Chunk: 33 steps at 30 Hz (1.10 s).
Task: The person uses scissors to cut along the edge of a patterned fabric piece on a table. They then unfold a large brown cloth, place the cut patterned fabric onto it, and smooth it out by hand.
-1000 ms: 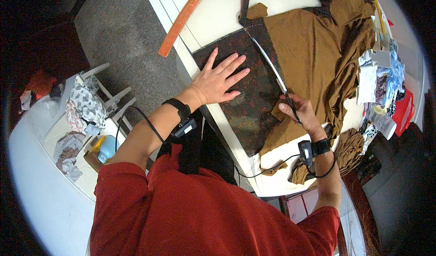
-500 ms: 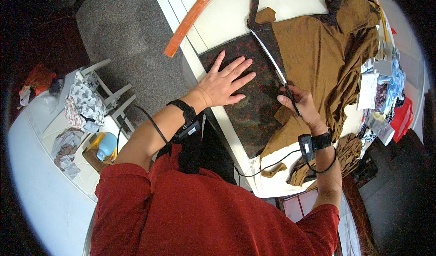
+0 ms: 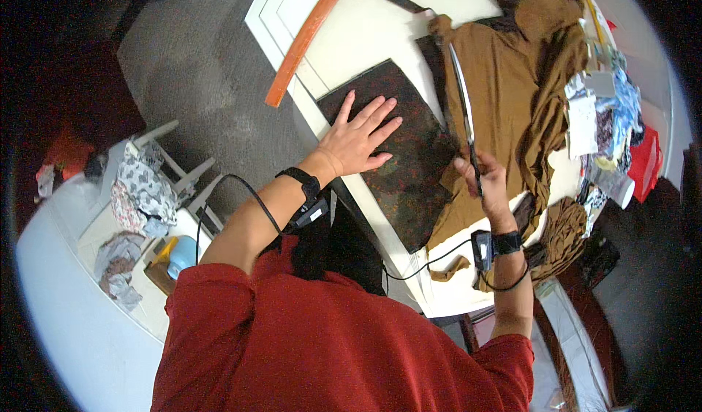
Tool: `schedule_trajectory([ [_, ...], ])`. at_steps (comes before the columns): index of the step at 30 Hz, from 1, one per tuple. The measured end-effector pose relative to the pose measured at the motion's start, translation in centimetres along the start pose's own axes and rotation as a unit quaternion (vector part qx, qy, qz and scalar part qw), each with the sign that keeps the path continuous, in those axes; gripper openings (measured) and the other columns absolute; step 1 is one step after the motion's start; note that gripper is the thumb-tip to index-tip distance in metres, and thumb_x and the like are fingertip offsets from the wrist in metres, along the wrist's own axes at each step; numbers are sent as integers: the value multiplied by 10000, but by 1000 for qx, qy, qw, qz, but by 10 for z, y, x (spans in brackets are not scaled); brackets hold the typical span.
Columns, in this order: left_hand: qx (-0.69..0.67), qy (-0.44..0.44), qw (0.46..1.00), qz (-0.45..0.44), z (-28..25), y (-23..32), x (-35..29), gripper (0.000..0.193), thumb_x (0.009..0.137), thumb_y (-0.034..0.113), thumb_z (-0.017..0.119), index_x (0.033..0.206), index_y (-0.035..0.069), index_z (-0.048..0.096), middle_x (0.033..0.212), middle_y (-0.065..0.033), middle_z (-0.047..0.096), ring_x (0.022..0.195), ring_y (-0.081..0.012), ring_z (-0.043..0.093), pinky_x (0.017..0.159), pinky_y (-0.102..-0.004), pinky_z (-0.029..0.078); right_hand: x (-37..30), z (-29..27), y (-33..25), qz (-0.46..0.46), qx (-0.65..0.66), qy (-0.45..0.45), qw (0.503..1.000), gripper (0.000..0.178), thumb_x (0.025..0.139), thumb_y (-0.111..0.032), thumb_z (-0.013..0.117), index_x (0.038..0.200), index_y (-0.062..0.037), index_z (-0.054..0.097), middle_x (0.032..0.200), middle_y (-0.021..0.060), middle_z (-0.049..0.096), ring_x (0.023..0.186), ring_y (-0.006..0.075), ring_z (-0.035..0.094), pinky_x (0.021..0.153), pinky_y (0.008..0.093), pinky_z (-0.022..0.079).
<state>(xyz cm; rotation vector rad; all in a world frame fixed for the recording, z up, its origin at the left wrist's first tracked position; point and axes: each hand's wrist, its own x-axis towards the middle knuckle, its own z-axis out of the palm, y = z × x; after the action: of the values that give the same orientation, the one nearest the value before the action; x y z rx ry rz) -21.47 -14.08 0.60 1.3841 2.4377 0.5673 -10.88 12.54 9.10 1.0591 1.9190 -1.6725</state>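
My left hand (image 3: 358,140) lies flat with spread fingers on a dark, red-flecked fabric piece (image 3: 406,193) at the table's left edge. In my right hand (image 3: 488,182) is a pair of long-bladed scissors (image 3: 465,94), gripped by its dark handles. Its blades point away from me, over the left side of a large crumpled brown cloth (image 3: 523,97). A narrow dark strip (image 3: 404,1) extends from the cloth's far left corner. White tabletop shows between the far part of the dark piece and the cloth.
An orange curved ruler (image 3: 307,39) lies along the white table's (image 3: 351,28) far left edge. Mixed cloth scraps (image 3: 621,108) and a red bag (image 3: 646,163) are at right. On the left, a white chair (image 3: 179,160) stands near patterned cloth (image 3: 142,193) and a light-blue container (image 3: 183,257).
The scissors have swung right, away from the dark piece. The cloth's dark edge has shifted right, opening a gap, and the far strip has tilted left. My left hand stays on the piece.
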Motion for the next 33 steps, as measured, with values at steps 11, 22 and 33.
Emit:
schedule_trajectory([
  [11,4,5,1000,1,-7,0,7,579,887,400,553,1380,121,434,1487,-109,310,1385,-289,263,1127,-576,124,-178,33,119,136,212,230,940,405,833,-219,729,1111,32,577,525,-36,454,386,67,398,372,230,306],
  [22,-67,60,972,-219,-40,-37,24,449,871,222,609,1240,-11,501,1214,-193,555,1097,-343,565,907,-430,461,-242,103,201,161,377,365,836,337,836,-245,721,1045,-12,598,527,-49,428,401,73,400,374,236,315],
  [33,-136,80,965,-209,-74,-153,29,349,823,242,631,1018,-44,591,929,-209,655,866,-328,638,795,-380,479,-255,145,202,116,410,311,849,287,814,-220,746,996,-28,635,537,-33,491,380,63,404,361,221,300],
])
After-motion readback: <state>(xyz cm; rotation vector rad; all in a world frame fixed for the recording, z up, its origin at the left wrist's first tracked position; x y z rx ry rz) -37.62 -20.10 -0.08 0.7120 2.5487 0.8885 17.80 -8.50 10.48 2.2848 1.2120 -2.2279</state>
